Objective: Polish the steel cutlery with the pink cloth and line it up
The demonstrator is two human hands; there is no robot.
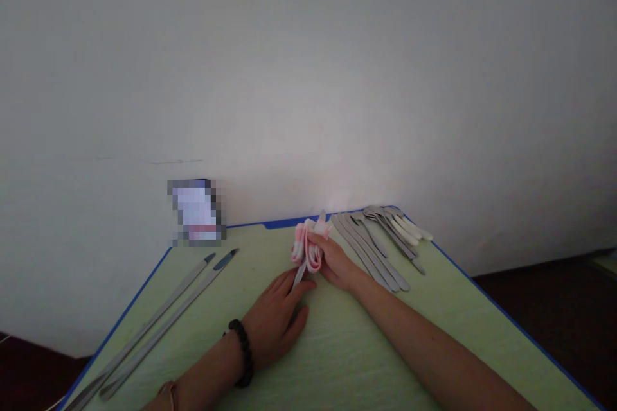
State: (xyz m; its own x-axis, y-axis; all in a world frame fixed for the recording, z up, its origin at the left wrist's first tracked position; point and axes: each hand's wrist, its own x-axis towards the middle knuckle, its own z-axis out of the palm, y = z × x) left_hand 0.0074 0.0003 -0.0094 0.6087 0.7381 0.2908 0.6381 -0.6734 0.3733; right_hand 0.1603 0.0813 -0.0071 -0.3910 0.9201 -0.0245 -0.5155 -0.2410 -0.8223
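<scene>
My right hand is closed on a pink and white cloth, wrapped round a metal utensil whose tip sticks out above the cloth at the back of the table. My left hand, with a dark bead bracelet on the wrist, pinches the lower end of that utensil's handle against the green table mat. Right of my right hand lies a row of several metal knives.
Spoons and white-handled cutlery lie at the back right. Two long metal knives lie slantwise on the left. A blurred-out object stands against the white wall at the back left. The mat has a blue edge.
</scene>
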